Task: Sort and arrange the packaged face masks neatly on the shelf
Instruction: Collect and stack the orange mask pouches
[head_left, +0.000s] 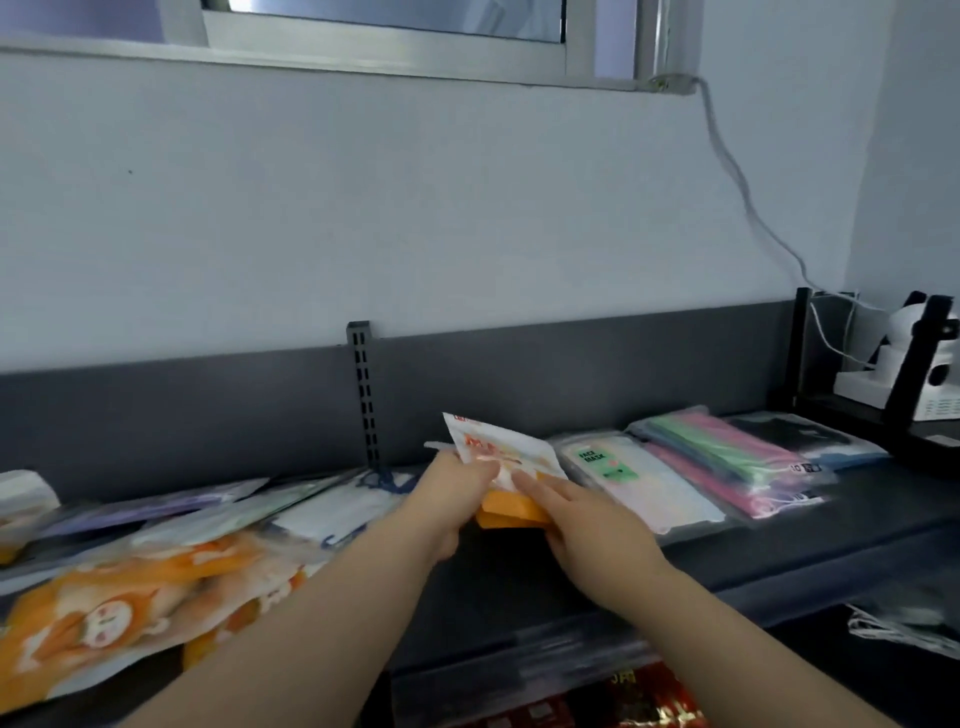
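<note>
Both hands hold a white and orange mask pack (506, 449), tilted up over the middle of the dark shelf (810, 540). My left hand (452, 493) grips its left edge. My right hand (587, 512) lies on its lower right part with fingers stretched along it. To the right lie a pale "FACE MASK" pack (639, 478), a pink and green pack (727, 462) and a dark pack (800, 439) in a row. On the left, a big orange cartoon pack (130, 597), white packs (337, 514) and a purple pack (150, 506) overlap loosely.
A grey back panel with a slotted upright (363, 395) runs behind the shelf. At the far right a black rack (919, 358) holds a white device (904, 384) with a cable up the wall. Below the shelf edge sit red packaged goods (649, 701) and loose dark masks (914, 618).
</note>
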